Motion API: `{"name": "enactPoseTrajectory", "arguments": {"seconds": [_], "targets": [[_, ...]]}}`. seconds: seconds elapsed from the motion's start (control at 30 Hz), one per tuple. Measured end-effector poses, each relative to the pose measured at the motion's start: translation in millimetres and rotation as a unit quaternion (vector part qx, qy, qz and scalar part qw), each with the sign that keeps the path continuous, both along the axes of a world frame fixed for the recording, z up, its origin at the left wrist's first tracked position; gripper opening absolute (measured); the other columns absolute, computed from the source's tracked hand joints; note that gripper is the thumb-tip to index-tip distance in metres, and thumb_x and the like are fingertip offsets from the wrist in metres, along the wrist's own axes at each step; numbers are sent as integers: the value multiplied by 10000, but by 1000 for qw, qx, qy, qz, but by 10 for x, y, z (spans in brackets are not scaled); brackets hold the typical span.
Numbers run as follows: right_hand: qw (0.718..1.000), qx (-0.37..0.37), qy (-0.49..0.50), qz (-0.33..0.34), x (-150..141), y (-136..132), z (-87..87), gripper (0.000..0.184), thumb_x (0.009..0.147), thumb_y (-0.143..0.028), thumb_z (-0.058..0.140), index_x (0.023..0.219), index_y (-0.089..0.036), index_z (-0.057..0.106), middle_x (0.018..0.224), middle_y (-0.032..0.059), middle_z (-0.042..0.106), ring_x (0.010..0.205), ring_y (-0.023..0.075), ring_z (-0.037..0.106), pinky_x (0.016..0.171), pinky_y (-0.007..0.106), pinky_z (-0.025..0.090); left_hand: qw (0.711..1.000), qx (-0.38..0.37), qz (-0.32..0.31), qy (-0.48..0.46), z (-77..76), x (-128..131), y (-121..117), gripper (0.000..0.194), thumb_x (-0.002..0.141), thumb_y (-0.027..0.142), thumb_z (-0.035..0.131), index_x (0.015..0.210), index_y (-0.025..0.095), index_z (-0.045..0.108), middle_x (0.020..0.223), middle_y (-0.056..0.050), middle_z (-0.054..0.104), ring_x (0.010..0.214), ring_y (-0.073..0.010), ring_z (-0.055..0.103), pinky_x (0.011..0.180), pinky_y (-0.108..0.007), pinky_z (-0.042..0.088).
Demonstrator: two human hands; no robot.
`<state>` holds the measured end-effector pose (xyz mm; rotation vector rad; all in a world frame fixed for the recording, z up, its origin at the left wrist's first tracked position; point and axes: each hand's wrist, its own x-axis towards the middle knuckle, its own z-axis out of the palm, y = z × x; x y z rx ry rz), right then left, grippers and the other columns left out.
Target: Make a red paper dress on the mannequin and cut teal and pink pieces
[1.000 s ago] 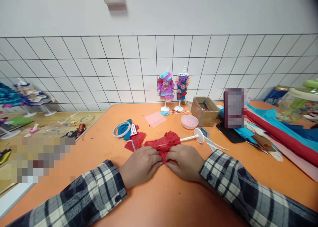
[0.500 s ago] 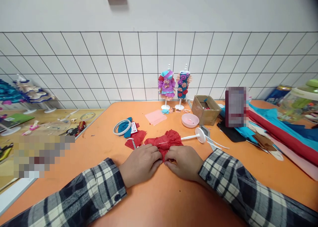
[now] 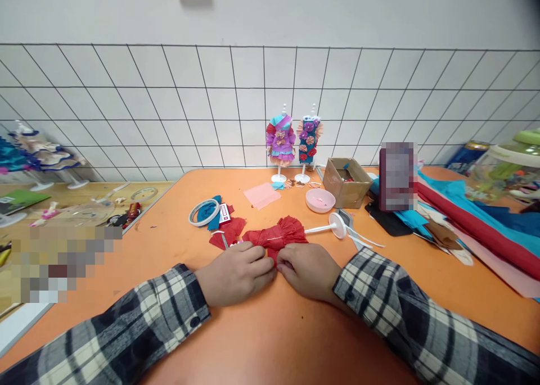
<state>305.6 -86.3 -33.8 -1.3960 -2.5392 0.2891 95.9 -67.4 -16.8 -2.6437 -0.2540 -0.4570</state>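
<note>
A small dress form lies on its side on the orange table, wearing a red crepe paper dress (image 3: 289, 231). Its white stand (image 3: 337, 226) points right. Just in front of the dress, my left hand (image 3: 238, 272) and my right hand (image 3: 310, 270) are close together, fingers curled in a pinch. Between them is a piece of red crepe paper (image 3: 272, 254), mostly hidden by the fingers. Beyond my left hand lie scissors (image 3: 224, 240), partly covered, on red paper scraps (image 3: 236, 230).
Behind stand two dressed forms (image 3: 280, 140), a pink bowl (image 3: 320, 200) and a cardboard box (image 3: 348, 182). A tape roll (image 3: 205, 212) lies left of the dress. On the right are a phone-like device (image 3: 396, 177), paper rolls (image 3: 476, 227) and a clear jar (image 3: 506, 171).
The whole view has shifted slightly, so everything sits a little higher and further left. My hands stay at the red paper, with the fingers of my right hand curled in more tightly.
</note>
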Motion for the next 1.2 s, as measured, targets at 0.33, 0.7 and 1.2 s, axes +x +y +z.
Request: {"name": "enactPoseTrajectory", "arguments": {"seconds": [0.33, 0.7, 1.2], "targets": [[998, 66, 10, -21, 61, -51, 7, 135, 876, -330, 557, 896, -219, 630, 842, 10, 662, 725, 154, 589, 571, 290, 273, 992, -95, 82, 2, -151, 66, 37, 198, 921, 152, 512, 750, 181, 609, 762, -23, 628, 730, -175, 514, 644, -335, 361], [966, 248, 37, 56, 140, 53, -48, 146, 908, -290, 556, 838, -229, 668, 925, 13, 640, 793, 156, 530, 663, 302, 351, 950, -252, 162, -89, -28, 66, 52, 146, 917, 191, 476, 888, 188, 619, 870, -34, 649, 851, -204, 546, 757, -381, 341], [964, 252, 86, 26, 99, 158, -8, 109, 879, -278, 599, 884, -230, 697, 981, 31, 644, 823, 165, 542, 688, 294, 380, 951, -231, 170, -112, 37, 48, 187, 185, 930, 201, 447, 885, 205, 627, 870, -28, 670, 881, -213, 553, 886, -471, 242]]}}
